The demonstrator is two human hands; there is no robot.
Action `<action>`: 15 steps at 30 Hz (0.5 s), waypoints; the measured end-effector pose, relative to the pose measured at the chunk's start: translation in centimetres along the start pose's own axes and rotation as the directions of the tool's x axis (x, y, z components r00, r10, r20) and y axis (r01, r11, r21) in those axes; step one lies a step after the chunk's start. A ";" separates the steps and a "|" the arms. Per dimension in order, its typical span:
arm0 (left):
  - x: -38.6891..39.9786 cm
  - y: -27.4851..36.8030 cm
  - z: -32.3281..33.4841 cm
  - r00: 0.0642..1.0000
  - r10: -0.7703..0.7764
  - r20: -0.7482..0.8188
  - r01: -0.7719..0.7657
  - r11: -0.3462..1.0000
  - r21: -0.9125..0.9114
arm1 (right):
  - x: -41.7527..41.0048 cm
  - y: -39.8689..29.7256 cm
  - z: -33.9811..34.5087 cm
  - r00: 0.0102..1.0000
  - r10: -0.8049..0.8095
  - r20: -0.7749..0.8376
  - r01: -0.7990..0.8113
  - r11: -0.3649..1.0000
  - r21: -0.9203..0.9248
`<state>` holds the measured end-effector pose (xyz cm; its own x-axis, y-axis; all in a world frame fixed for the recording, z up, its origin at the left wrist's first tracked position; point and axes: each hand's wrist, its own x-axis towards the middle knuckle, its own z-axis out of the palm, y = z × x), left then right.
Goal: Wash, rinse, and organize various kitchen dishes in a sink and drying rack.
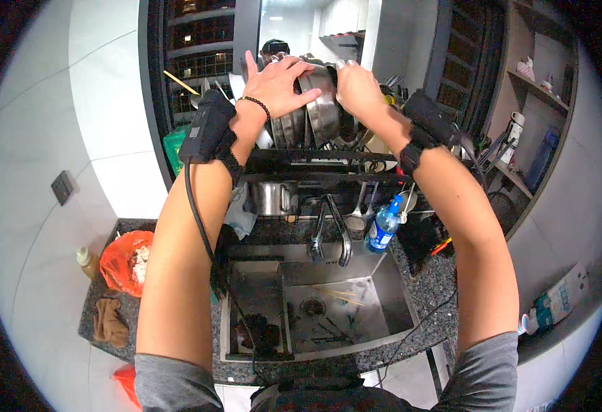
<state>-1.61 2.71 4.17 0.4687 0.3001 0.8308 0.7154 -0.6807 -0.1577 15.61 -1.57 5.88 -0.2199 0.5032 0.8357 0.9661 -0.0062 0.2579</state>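
My left hand [280,87], fingers spread, rests over the upright stainless steel bowls or pans [321,110] on the black dish rack [326,154]. My thumb reaches across the front of the largest one. Right of it, my right hand [357,90] is curled at the upper edge of the stacked dishes. What lies within its fingers is hidden by the hand. Below the rack, a chrome faucet [346,247] stands over the steel sink [409,309]. Thin chopsticks [345,296] and other dark slender utensils lie in the sink's right basin.
A blue bottle of dish liquid [382,226] stands behind the sink. A steel pot [274,198] sits under the rack, near hanging ladles [356,219]. To the left are an orange-red plastic bag [118,262], a brown cloth [109,322] and a small bottle [86,260].
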 end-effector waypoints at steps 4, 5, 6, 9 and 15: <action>0.0 0.0 0.2 1.000 0.001 0.012 -0.001 1.000 0.005 | -1.3 0.6 0.1 0.996 0.053 0.077 -0.061 0.993 0.098; 0.3 0.1 0.3 1.000 0.002 0.011 -0.003 1.000 0.001 | -1.6 1.2 0.2 0.981 0.033 0.189 -0.057 0.990 0.125; 0.7 0.1 0.3 1.000 -0.020 -0.018 0.021 0.999 0.024 | -1.9 1.5 0.2 0.954 0.008 0.299 -0.057 0.986 0.156; 1.7 0.9 0.4 0.997 -0.028 -0.077 0.036 0.994 0.103 | -2.6 2.0 -0.3 0.952 -0.060 0.301 -0.034 0.953 0.300; 5.0 4.9 1.9 0.945 0.023 0.328 -0.038 0.998 0.041 | -3.4 2.9 -1.5 0.923 -0.178 0.342 0.025 0.913 0.408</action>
<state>5.25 2.16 6.54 0.6286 0.4869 0.6064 0.7177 -0.6636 -0.2111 18.98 -4.60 4.51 -0.3289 0.7607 0.5597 0.9314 0.3593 0.0590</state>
